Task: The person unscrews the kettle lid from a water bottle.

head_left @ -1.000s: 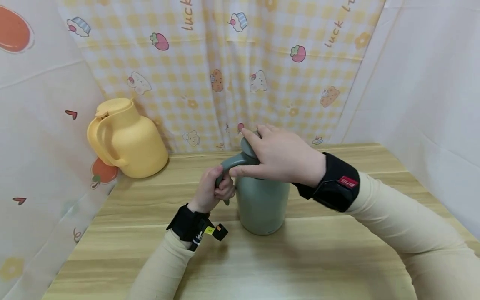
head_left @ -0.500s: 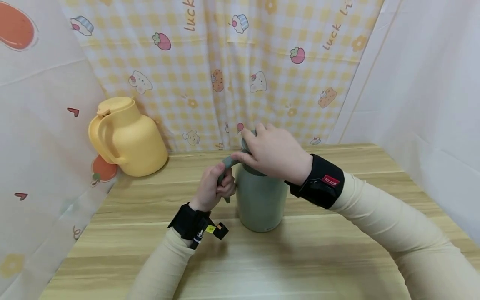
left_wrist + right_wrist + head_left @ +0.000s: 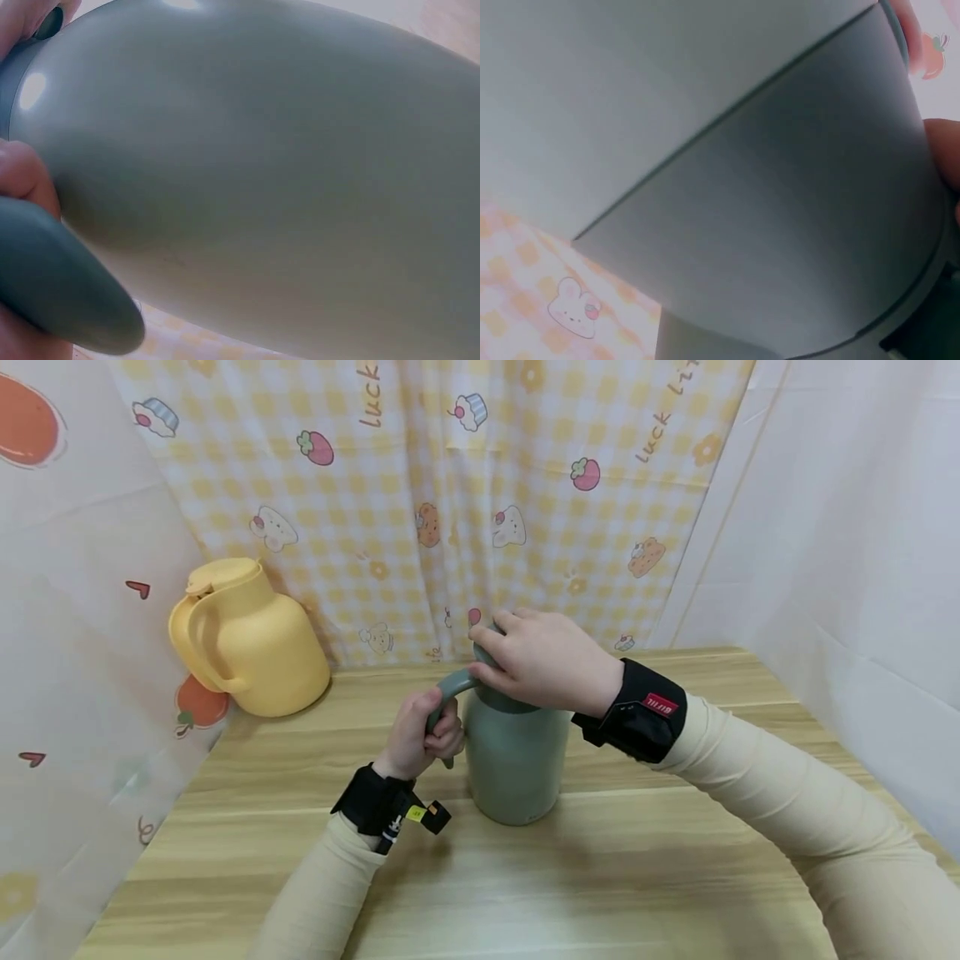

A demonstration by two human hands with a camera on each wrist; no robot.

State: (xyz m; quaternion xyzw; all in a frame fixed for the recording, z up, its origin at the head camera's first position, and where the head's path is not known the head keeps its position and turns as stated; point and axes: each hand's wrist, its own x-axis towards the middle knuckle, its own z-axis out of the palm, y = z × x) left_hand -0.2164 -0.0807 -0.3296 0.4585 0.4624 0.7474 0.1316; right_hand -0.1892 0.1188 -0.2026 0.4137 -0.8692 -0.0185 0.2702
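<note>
A grey-green thermos jug [image 3: 517, 768] stands upright on the table. My left hand [image 3: 416, 735] grips its curved handle [image 3: 454, 683], fingers wrapped round it and thumb on top. Over the top of the jug, my right hand [image 3: 555, 662] holds the lid [image 3: 483, 656] with bent fingers, hiding most of it. The left wrist view is filled by the jug's smooth body [image 3: 262, 150], with the handle's rounded lower end [image 3: 67, 277] in front. In the right wrist view, the seam between body and collar [image 3: 795, 187] shows, with fingers [image 3: 946, 150] at the right edge.
A yellow thermos jug [image 3: 262, 647] stands at the back left against the curtain. Behind the wooden table [image 3: 525, 893] hangs a checked yellow curtain [image 3: 382, 502]. White cloth [image 3: 832, 552] closes off the right side, and printed cloth [image 3: 90, 610] the left.
My right hand has shifted a little left on the lid, and its fingers have gone from spread to bent round it. The left hand keeps its grip on the handle.
</note>
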